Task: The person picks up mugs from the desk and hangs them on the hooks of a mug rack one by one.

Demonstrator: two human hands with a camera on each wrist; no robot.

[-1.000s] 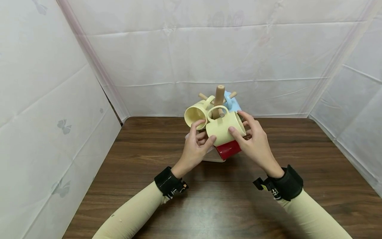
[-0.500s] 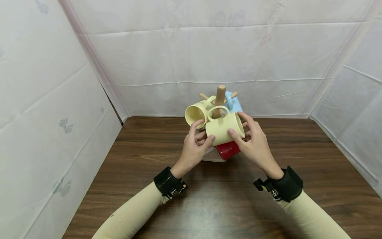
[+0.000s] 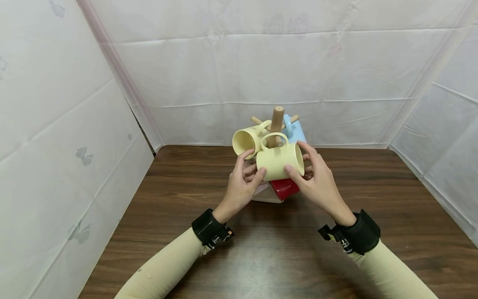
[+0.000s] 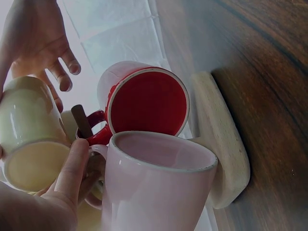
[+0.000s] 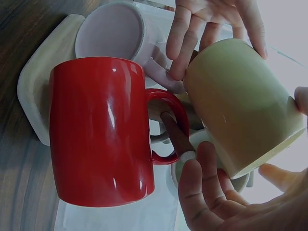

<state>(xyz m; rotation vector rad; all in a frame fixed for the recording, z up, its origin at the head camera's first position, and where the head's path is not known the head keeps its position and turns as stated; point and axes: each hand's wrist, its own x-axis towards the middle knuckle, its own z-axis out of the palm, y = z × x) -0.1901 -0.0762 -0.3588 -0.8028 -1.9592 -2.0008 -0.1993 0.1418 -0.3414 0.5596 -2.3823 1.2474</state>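
Observation:
A pale yellow mug (image 3: 276, 162) lies sideways between both hands at the front of a wooden mug tree (image 3: 277, 118). My left hand (image 3: 242, 185) holds its closed end between thumb and fingers; my right hand (image 3: 317, 182) pinches its rim end, thumb on the near side. The mug's handle points up, and a peg tip shows within its loop; whether the peg passes through, I cannot tell. A second yellow mug (image 3: 246, 141) hangs at the left. Below are a red mug (image 5: 101, 130) and a pink mug (image 4: 154, 187), the red one's handle around a peg.
Behind the tree's post hangs a light blue mug (image 3: 296, 132). The tree's wooden base (image 4: 224, 144) rests on a dark wooden table (image 3: 179, 178). White sheeting (image 3: 239, 74) walls off the back and both sides.
The held yellow mug has shifted slightly left relative to the tree, both hands moving with it and keeping their hold. The other mugs stay where they were.

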